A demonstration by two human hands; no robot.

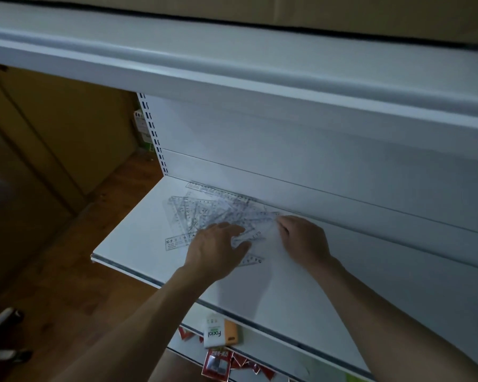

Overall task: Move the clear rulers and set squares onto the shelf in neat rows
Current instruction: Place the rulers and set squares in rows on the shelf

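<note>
Rulers (pixel 204 210) under left fingers (pixel 229 229), pinched by right fingers (pixel 283 225)

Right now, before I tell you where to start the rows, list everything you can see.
clear rulers and set squares: count unclear, clear, overlapping pile on the middle shelf, left part
middle shelf: one, white, centre
upper shelf: one, white, overhead
cardboard box: at least one, brown, on the upper shelf
lower shelf: one, white, bottom of the view
tissue pack: one, white with orange, on the lower shelf
red packets: several, red, on the lower shelf just nearer than the pack
floor: wood, brown, left
left grip: hand flat on the pile, fingers spread
right grip: hand at the pile's right edge, fingers curled; whether it holds a piece is unclear
</note>
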